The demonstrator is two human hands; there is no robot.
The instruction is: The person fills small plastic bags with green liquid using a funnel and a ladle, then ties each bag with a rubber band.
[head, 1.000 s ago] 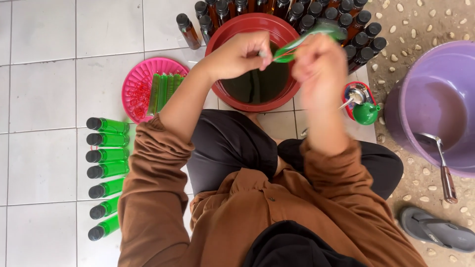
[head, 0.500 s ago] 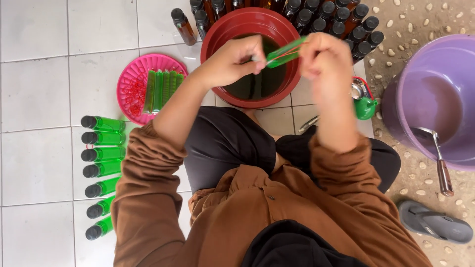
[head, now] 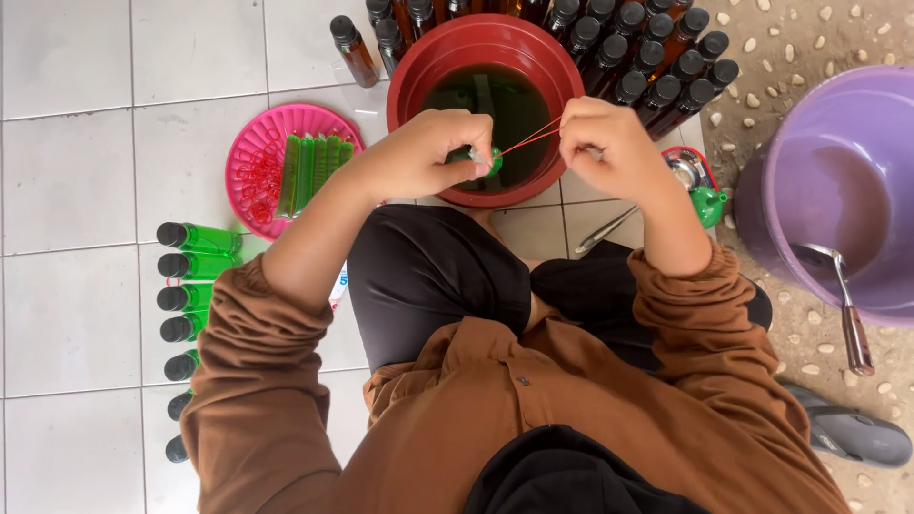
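My left hand (head: 433, 152) pinches the top of a small green packet (head: 481, 160) over the near rim of the red basin (head: 419, 71), which holds dark green liquid. My right hand (head: 609, 143) pulls a thin red rubber band (head: 531, 138) taut from that packet toward the right. Both hands hover just above the basin's front edge, with my brown sleeves and black-clad knees below them.
A pink basket (head: 249, 157) with several green packets and red bands sits left of the basin. Green capped bottles (head: 195, 266) lie in a row on the white tiles. Dark bottles (head: 657, 57) stand behind. A purple bucket (head: 809, 152) with a ladle (head: 847, 305), a green funnel (head: 709, 202) and a sandal (head: 852, 433) are right.
The packet has dropped from held high between both hands to my left hand's fingertips. My right hand has drawn away to the right, stretching the rubber band.
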